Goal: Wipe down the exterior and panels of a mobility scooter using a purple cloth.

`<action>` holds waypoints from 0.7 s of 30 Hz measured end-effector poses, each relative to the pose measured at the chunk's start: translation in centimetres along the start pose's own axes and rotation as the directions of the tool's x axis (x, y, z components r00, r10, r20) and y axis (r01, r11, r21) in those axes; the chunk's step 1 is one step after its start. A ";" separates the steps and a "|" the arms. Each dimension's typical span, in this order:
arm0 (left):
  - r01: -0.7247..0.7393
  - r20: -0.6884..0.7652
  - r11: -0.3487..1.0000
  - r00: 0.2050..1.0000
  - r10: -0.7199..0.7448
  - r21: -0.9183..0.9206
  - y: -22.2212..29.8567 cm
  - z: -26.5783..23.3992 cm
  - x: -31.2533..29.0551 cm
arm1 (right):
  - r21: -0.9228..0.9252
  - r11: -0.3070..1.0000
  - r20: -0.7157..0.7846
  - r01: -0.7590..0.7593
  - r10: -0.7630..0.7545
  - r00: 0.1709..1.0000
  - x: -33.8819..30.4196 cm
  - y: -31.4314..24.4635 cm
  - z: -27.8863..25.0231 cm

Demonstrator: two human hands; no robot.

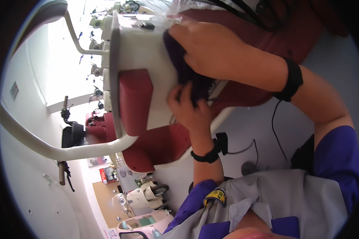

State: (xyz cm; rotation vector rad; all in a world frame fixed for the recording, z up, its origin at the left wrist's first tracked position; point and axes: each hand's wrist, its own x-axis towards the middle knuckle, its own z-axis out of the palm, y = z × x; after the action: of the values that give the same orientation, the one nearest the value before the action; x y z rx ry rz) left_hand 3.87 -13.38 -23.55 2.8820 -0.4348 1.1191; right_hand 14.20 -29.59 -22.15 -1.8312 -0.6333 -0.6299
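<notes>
A dark purple cloth (pixel 177 55) lies bunched against the cream body panel (pixel 147 47) of a vehicle with dark red parts. My right hand (pixel 209 46) reaches in from the right, its fingers curled over the upper part of the cloth. Lower down, my left hand (pixel 190 107) has its fingers bent on the cloth's lower end, close to the panel's edge. Some of its fingertips are hidden in the folds. Each wrist wears a black band. Left of the hands, a dark red pad (pixel 136 101) is fixed to the panel.
A cream tubular rail (pixel 68 153) curves along the left. Black cables (pixel 243 12) lie across the dark red ribbed part at the top, and a thin black cord (pixel 274 127) hangs by my right forearm. Several parked scooters, one cream (pixel 141 199), stand in the background.
</notes>
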 end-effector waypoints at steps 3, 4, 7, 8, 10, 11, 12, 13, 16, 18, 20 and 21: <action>0.073 -0.104 0.997 0.992 -0.072 0.009 -0.6 0.9 0.1 | -0.297 0.939 -0.131 0.172 -0.219 0.967 -3.9 -0.9 5.0; 0.043 -0.113 0.999 0.993 -0.041 0.010 -1.2 1.7 -0.6 | -0.545 0.820 -0.221 0.177 -0.344 0.913 -5.2 -1.2 6.4; 0.020 -0.034 0.999 0.999 -0.022 -0.042 -2.8 2.9 -3.6 | -0.416 0.883 0.194 0.218 -0.148 0.970 -5.5 -2.3 4.1; 0.000 0.056 0.995 0.998 0.006 -0.096 -3.1 3.4 -4.8 | -0.275 0.947 0.483 0.168 -0.015 0.876 -5.5 -2.2 3.1; 0.052 0.052 0.992 0.998 -0.046 -0.112 -2.9 2.5 -6.4 | -0.243 0.962 0.378 0.125 -0.025 0.925 -6.0 -0.4 3.3; 0.084 0.043 0.986 0.996 -0.078 -0.146 -2.5 2.3 -6.6 | -0.241 0.959 0.367 0.147 -0.050 0.929 -6.5 0.0 3.3; 0.113 0.033 0.977 0.994 -0.108 -0.180 -2.2 2.1 -7.0 | -0.239 0.956 0.354 0.169 -0.076 0.932 -7.0 0.2 3.4; 0.089 -0.037 0.987 0.995 -0.094 -0.130 -2.3 2.5 -7.3 | -0.241 0.954 0.372 0.178 -0.079 0.925 -7.8 0.1 3.8; 0.218 0.004 0.961 0.975 -0.220 -0.170 -4.1 4.0 -9.5 | -0.060 0.939 0.424 0.339 -0.283 0.860 -11.0 -0.6 6.4; 0.299 0.102 0.933 0.953 -0.284 -0.201 -3.7 4.4 -11.3 | -0.108 0.945 0.569 0.310 -0.197 0.798 -13.9 -0.2 9.4; 0.201 0.182 0.978 0.965 -0.187 -0.061 -3.7 5.1 -13.4 | -0.149 0.897 0.503 0.417 -0.294 0.812 -16.0 0.9 10.6; 0.145 0.119 0.988 0.983 -0.137 -0.057 -2.8 5.5 -13.7 | -0.191 0.837 0.437 0.513 -0.395 0.808 -16.8 1.6 10.6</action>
State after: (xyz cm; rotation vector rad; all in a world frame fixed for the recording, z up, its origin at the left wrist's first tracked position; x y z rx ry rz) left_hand -1.44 -7.88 -36.54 2.8768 -0.2597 0.9044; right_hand 4.52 -22.21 -37.92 -2.1240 -1.3402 -0.7195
